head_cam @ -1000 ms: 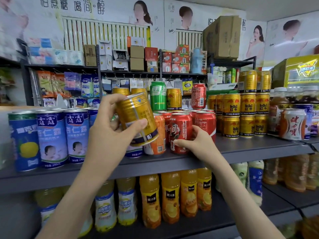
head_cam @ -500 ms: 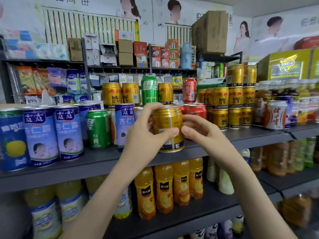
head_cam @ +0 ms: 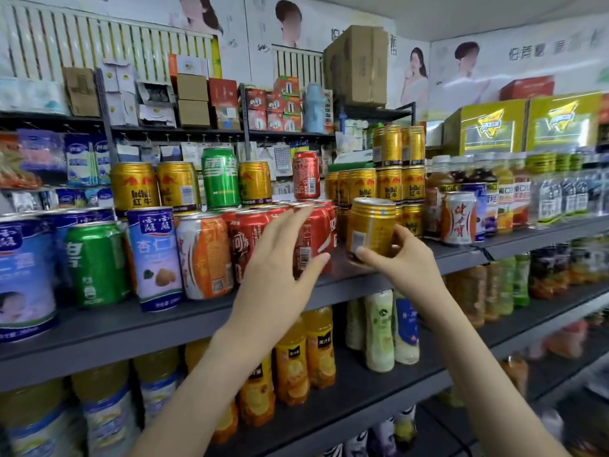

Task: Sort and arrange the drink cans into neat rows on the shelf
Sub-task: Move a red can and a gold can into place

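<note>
Facing a grey shop shelf (head_cam: 99, 328), we see right fingers (head_cam: 370, 257) gripping a gold can (head_cam: 372, 222), left fingers (head_cam: 293, 222) spread open.

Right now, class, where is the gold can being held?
Head view, right of centre: the right hand grips the gold can at the shelf front, between the red cola cans and the stacked gold cans.

Gold can (head_cam: 370, 227) gleams, shiny metal with a ribbed shoulder. Red cans (head_cam: 313, 239) glossy and smooth too. Shelf (head_cam: 164, 328) is matt dark-grey metal. Bottles (head_cam: 291, 367) below, clear smooth plastic. Boxes (head_cam: 359, 64) up top, dull brown cardboard.
</note>
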`<state>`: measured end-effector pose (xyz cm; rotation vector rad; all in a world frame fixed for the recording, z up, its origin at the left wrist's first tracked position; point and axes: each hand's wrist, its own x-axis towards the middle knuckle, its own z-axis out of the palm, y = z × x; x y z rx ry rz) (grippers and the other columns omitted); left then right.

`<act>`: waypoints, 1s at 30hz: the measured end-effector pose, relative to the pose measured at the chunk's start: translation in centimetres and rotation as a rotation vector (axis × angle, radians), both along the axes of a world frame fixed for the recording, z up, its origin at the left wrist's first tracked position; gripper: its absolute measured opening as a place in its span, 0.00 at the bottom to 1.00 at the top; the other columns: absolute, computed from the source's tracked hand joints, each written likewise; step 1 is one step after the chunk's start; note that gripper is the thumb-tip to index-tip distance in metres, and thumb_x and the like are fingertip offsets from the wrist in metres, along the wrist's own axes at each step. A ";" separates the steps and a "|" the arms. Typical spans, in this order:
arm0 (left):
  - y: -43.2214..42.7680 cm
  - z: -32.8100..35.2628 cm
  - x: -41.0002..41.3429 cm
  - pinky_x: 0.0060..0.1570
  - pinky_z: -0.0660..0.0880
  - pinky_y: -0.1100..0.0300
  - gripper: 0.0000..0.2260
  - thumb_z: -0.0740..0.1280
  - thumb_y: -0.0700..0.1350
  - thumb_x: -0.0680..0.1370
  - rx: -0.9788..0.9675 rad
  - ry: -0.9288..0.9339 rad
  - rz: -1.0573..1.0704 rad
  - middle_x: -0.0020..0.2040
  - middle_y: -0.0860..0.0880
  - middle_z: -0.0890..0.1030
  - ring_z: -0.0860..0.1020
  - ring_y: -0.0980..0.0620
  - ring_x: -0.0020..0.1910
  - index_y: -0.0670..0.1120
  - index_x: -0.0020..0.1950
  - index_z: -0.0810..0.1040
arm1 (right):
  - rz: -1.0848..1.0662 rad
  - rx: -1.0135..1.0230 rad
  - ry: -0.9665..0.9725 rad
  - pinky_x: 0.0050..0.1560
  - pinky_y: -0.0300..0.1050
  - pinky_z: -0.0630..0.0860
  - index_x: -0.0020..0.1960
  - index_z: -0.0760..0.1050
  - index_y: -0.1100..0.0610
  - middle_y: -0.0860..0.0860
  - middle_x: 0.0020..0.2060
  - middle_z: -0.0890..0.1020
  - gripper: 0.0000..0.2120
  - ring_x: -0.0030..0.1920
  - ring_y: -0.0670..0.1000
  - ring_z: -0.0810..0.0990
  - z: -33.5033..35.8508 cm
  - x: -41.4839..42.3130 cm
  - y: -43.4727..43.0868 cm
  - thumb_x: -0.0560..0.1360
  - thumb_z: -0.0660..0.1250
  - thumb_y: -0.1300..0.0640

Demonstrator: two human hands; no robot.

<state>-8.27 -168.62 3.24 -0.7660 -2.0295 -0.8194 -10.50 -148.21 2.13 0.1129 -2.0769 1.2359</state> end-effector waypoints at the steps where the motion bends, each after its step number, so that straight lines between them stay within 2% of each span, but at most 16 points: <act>1: 0.0 -0.3 -0.5 0.69 0.57 0.64 0.26 0.66 0.50 0.77 -0.025 0.050 0.082 0.72 0.53 0.65 0.61 0.56 0.71 0.54 0.74 0.62 | -0.054 0.010 -0.014 0.45 0.35 0.74 0.61 0.72 0.54 0.45 0.49 0.80 0.25 0.47 0.41 0.78 -0.1 -1.1 1.0 0.68 0.74 0.47; 3: 0.2 -0.9 -1.6 0.69 0.58 0.55 0.24 0.67 0.46 0.77 -0.082 0.195 0.241 0.70 0.44 0.68 0.65 0.46 0.70 0.47 0.72 0.67 | -0.147 0.038 -0.055 0.49 0.42 0.76 0.63 0.71 0.57 0.49 0.52 0.81 0.29 0.50 0.48 0.79 -0.3 -3.5 2.8 0.68 0.74 0.45; 5: 0.4 -1.3 -2.6 0.68 0.62 0.48 0.23 0.68 0.44 0.75 -0.140 0.313 0.362 0.67 0.39 0.71 0.67 0.41 0.68 0.42 0.69 0.70 | -0.202 0.083 -0.106 0.52 0.49 0.77 0.64 0.70 0.59 0.52 0.54 0.80 0.31 0.53 0.52 0.79 -0.4 -5.5 4.2 0.68 0.73 0.43; 7: 0.7 -1.5 -3.4 0.67 0.63 0.44 0.23 0.68 0.44 0.75 -0.176 0.338 0.430 0.67 0.37 0.71 0.66 0.39 0.68 0.41 0.69 0.71 | -0.225 0.129 -0.149 0.48 0.46 0.76 0.63 0.69 0.60 0.53 0.53 0.80 0.32 0.53 0.53 0.79 -0.6 -6.9 5.0 0.68 0.73 0.43; 12: 1.3 -2.0 -4.9 0.65 0.65 0.41 0.25 0.72 0.41 0.72 -0.251 0.306 0.519 0.65 0.34 0.72 0.70 0.35 0.66 0.40 0.68 0.71 | -0.209 0.155 -0.219 0.47 0.45 0.72 0.63 0.68 0.62 0.57 0.56 0.78 0.31 0.56 0.57 0.77 -0.7 -8.7 5.8 0.69 0.74 0.46; 17: 1.5 -2.5 -5.8 0.67 0.62 0.43 0.25 0.73 0.36 0.70 -0.306 0.276 0.565 0.64 0.33 0.73 0.71 0.35 0.65 0.38 0.66 0.73 | -0.162 0.142 -0.271 0.57 0.51 0.72 0.68 0.63 0.62 0.58 0.62 0.75 0.35 0.62 0.59 0.74 -0.5 -9.0 6.0 0.70 0.74 0.47; 20: 1.8 -2.9 -5.6 0.64 0.68 0.40 0.25 0.74 0.35 0.69 -0.313 0.275 0.558 0.63 0.33 0.73 0.72 0.34 0.63 0.38 0.65 0.74 | -0.173 0.099 -0.213 0.61 0.54 0.71 0.73 0.57 0.61 0.58 0.65 0.73 0.41 0.65 0.59 0.71 -1.2 -8.9 5.7 0.70 0.74 0.47; 25: 3.1 -3.9 -5.3 0.62 0.70 0.41 0.24 0.74 0.36 0.69 -0.304 0.267 0.486 0.63 0.34 0.74 0.73 0.35 0.63 0.38 0.64 0.75 | -0.251 0.033 -0.043 0.62 0.49 0.69 0.75 0.56 0.60 0.57 0.67 0.71 0.35 0.66 0.56 0.70 -2.7 -6.1 4.2 0.75 0.68 0.53; 30: 2.7 -4.9 -4.1 0.61 0.72 0.44 0.23 0.73 0.39 0.71 -0.245 0.217 0.401 0.63 0.36 0.75 0.73 0.38 0.63 0.39 0.65 0.74 | -0.125 0.114 0.143 0.61 0.40 0.68 0.69 0.68 0.56 0.50 0.63 0.74 0.22 0.62 0.47 0.72 -3.3 -1.5 -0.2 0.76 0.66 0.55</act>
